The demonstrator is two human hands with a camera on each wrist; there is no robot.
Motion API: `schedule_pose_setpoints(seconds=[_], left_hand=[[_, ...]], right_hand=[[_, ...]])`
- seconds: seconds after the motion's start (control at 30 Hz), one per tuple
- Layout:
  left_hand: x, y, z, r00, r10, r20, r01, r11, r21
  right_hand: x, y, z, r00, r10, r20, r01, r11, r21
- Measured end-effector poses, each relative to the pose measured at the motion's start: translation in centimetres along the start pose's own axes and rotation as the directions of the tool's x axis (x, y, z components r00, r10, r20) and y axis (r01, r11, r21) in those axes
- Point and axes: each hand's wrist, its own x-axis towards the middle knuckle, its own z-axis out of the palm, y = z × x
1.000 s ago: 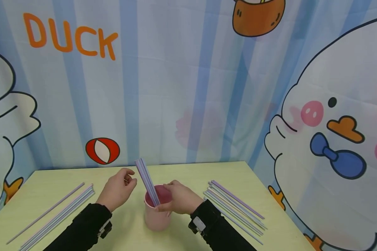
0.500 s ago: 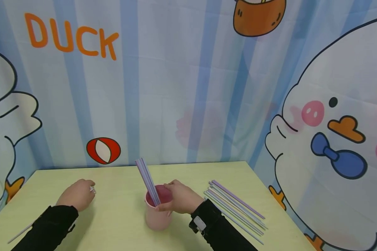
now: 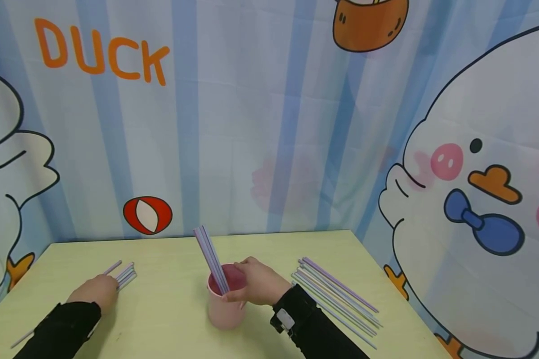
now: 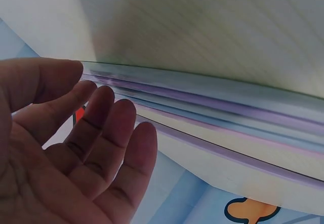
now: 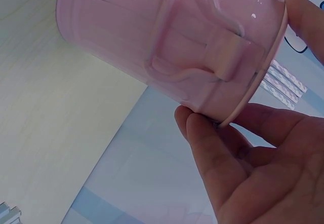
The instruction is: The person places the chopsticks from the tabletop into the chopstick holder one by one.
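Note:
A pink cup stands upright near the middle of the table, with a bundle of pastel straws leaning out over its left side. My right hand grips the cup by its rim, thumb at the front. The right wrist view shows the cup's folded metal handle. Over at the left, my left hand is at a row of straws, covering much of it. In the left wrist view its fingertips are right at the straws, with fingers loosely bent and the thumb apart from them.
A single straw lies just left of that row. On the table's right side several more pastel straws lie side by side, near my right forearm. Behind the pale yellow table hangs a printed duck curtain.
My left hand has moved away from beside the cup, left and down to the straws on the left. My right hand, the cup and its bundle have stayed still.

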Motion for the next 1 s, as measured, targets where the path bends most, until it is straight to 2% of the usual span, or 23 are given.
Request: schedule_pose_setpoints(seconds=[0.27,0.47,0.57,0.67,0.87,1.0], left_hand=[[0.0,-0.1,0.5,0.999,0.033,-0.010,-0.033,0.999,0.011],[0.0,-0.2,0.9,0.996,0.076,-0.047,-0.075,0.997,0.023],[-0.1,0.2,0.7,0.992,0.103,-0.076,-0.102,0.995,0.023],[-0.2,0.9,0.3,0.991,0.102,-0.087,-0.102,0.995,0.009],[-0.1,2.8,0.2,0.998,0.054,-0.027,-0.056,0.996,-0.071],[0.1,3.6,0.9,0.998,0.065,0.005,-0.065,0.994,-0.083]], right_hand=[[-0.1,-0.2,-0.2,1.000,-0.002,-0.003,0.002,1.000,0.005],[-0.1,-0.2,-0.3,1.000,0.008,-0.006,-0.008,1.000,0.005],[-0.1,-0.2,-0.3,1.000,0.008,-0.008,-0.008,1.000,0.005],[-0.1,-0.1,-0.2,1.000,0.007,-0.009,-0.007,1.000,0.006],[-0.1,-0.1,-0.1,1.000,0.004,-0.007,-0.004,1.000,0.008],[-0.1,-0.1,0.0,1.000,0.008,-0.002,-0.008,1.000,0.020]])
